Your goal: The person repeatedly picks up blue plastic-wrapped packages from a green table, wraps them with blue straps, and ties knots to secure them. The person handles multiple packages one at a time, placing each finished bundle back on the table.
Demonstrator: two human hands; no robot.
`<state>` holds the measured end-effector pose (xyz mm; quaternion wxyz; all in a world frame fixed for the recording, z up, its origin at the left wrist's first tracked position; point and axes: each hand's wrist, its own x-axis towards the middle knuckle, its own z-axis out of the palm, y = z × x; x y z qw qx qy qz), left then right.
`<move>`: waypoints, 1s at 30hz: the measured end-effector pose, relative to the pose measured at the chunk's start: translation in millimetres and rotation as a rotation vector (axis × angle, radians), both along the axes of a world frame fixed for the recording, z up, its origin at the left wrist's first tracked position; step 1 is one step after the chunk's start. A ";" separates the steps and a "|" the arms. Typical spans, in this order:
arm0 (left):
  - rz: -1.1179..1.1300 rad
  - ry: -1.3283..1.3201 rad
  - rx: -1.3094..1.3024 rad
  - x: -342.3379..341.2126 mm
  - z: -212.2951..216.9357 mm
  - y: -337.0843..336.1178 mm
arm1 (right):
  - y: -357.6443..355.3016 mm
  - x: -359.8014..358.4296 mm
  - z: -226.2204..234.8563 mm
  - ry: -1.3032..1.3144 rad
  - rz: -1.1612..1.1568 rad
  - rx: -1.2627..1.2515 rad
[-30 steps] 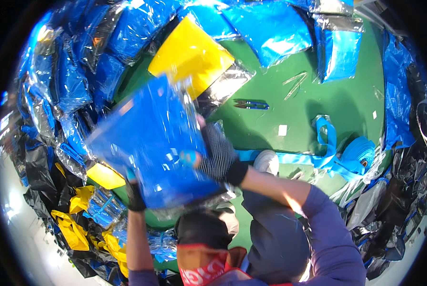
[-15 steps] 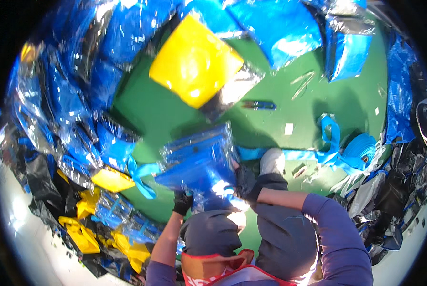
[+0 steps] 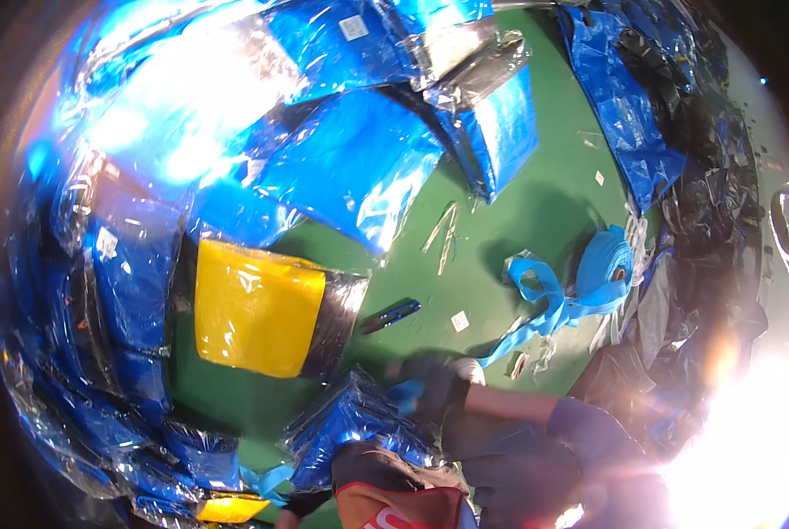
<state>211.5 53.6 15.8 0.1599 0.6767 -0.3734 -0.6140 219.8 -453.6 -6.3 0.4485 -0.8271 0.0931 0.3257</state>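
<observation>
A stack of blue plastic packages in clear film [image 3: 350,432] lies low in the head view, against my knee. At its right edge is my right hand [image 3: 430,392], in a dark glove and blurred by motion. Its fingers look closed on a light blue strap [image 3: 405,397]. The same strap [image 3: 535,324] runs to a roll [image 3: 604,269] on the right. My left hand [image 3: 306,502], also dark-gloved, is at the lower edge beside the stack and the strap's other end [image 3: 271,480]. Its fingers are mostly hidden.
A yellow package [image 3: 258,309] lies on the green floor [image 3: 491,256] ahead of the stack. Nearby are a dark blue cutter [image 3: 393,316] and a white paper scrap [image 3: 460,321]. Blue packages [image 3: 350,159] pile up left and far; dark plastic film [image 3: 712,203] heaps on the right.
The view has swung right, so things sit further left and the stack lower. My right hand has come up to the stack's right edge with the strap. My left hand is nearly out of view.
</observation>
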 end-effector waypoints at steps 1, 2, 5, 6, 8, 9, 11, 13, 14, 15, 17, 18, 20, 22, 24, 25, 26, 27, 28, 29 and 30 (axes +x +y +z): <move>-0.127 -0.025 0.019 45.4 13.2 -13.3 | -40.2 15.7 -3.4 -0.060 -0.227 -0.146; -0.017 -0.169 0.216 92.5 29.5 -34.9 | -89.7 36.6 -9.4 -0.238 -0.472 -0.400; 0.681 -0.234 0.100 224.9 80.2 -148.3 | -255.0 108.7 -23.8 -1.054 -0.633 -0.823; 0.835 -0.252 -0.197 261.9 88.6 -197.9 | -309.0 126.9 -20.5 -0.931 -0.601 -0.833; 0.279 -0.974 -0.418 325.6 81.2 -300.9 | -378.5 162.5 -26.7 -0.573 -0.957 0.003; 0.367 -0.910 -0.433 352.7 65.9 -349.5 | -402.4 181.5 -27.1 -0.477 -0.907 0.008; 0.453 -0.946 -0.524 396.2 21.1 -430.2 | -423.1 200.6 -15.9 -0.377 -0.709 -0.024; 0.385 -0.939 -0.393 421.8 -25.4 -481.6 | -410.4 200.7 5.5 -0.250 -0.744 0.074; 0.436 -0.909 -0.383 426.0 -43.9 -495.3 | -397.0 192.2 20.7 -0.208 -0.726 0.077; 0.493 -0.903 -0.356 423.5 -57.6 -501.5 | -380.1 182.0 36.3 -0.285 -0.726 -0.048; 0.572 -0.243 -0.058 397.7 -70.1 -495.4 | -341.8 144.0 74.0 -0.529 -0.789 0.084; 0.569 -0.269 -0.036 376.3 -70.7 -486.7 | -320.2 125.0 89.4 -0.671 -0.842 -0.098; 0.639 -0.022 -0.385 326.8 -66.9 -467.0 | -285.8 89.0 117.0 -0.803 -0.851 -0.206; 0.520 -0.257 -0.076 288.4 -61.8 -453.8 | -260.1 59.4 133.2 -0.756 -0.779 -0.031; 0.448 -0.622 -0.293 271.5 -55.8 -450.3 | -241.5 48.8 127.2 -0.981 -0.323 -0.248; 0.617 -0.448 -0.471 268.8 -52.3 -451.4 | -232.8 50.0 115.3 -1.015 -0.166 -0.395; 1.048 0.297 -0.469 267.8 -48.5 -453.7 | -222.9 53.0 100.5 -0.945 -0.088 -0.493; 1.365 0.956 -0.567 267.1 -44.6 -456.6 | -213.2 55.9 83.5 -1.041 -0.070 -0.543; 1.253 0.925 -0.510 266.0 -41.0 -459.5 | -204.4 53.4 70.7 -1.007 -0.065 -0.366; 1.131 0.551 -0.266 264.2 -37.5 -461.9 | -192.9 52.6 56.9 -0.933 -0.209 -0.158; 0.981 0.194 -0.106 261.8 -34.5 -463.5 | -181.9 51.9 44.5 -0.984 -0.388 0.064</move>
